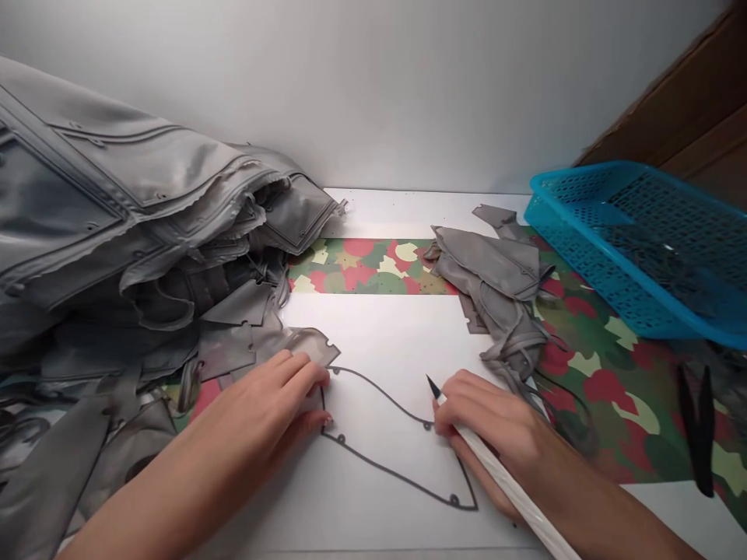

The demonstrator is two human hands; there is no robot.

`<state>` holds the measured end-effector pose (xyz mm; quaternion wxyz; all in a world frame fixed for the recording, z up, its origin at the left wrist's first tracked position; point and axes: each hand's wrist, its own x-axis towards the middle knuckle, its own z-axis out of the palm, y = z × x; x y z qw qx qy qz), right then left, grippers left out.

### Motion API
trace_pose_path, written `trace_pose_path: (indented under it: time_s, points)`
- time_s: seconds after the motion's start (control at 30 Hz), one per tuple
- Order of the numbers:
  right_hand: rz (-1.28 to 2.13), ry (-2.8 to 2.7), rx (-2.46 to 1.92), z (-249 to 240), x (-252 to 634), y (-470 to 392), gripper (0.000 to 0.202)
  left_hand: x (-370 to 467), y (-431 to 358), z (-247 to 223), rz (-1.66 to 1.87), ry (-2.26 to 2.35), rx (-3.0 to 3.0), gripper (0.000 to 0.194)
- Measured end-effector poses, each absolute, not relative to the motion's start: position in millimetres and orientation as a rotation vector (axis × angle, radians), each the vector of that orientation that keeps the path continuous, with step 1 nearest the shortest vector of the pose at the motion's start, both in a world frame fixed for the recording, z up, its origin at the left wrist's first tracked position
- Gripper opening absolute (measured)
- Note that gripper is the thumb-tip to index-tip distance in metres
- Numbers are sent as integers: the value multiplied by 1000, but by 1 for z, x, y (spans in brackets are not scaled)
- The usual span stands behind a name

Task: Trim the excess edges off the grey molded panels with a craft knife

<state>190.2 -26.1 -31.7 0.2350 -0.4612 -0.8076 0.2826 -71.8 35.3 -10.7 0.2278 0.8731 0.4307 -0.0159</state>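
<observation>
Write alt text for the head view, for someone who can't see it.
A person's right hand holds a white-handled craft knife while the left hand touches the left end of a thin dark looped strip on a white surface. Grey sheet material is heaped at left; grey scraps and a blue plastic basket lie at right.

Backed at twelve o'clock by a plain pale wall (408, 101), softly lit, dimming toward ten. Closed in at two by a brown panel (689, 109), possibly cardboard, too shadowed to tell. Spread at twelve and four with a camouflage-patterned covering (373, 267).
</observation>
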Motion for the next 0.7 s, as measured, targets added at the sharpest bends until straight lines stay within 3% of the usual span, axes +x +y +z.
trace_pose_path:
  time_s: [0.27, 0.7]
  points:
    - [470, -2200, -1360, -36, 194, -24, 23, -69, 38, -11, -4, 1332, 2453, 30]
    - [235, -2162, -1370, -34, 196, -19, 19, -71, 36, -6, 84, 1362, 2524, 25]
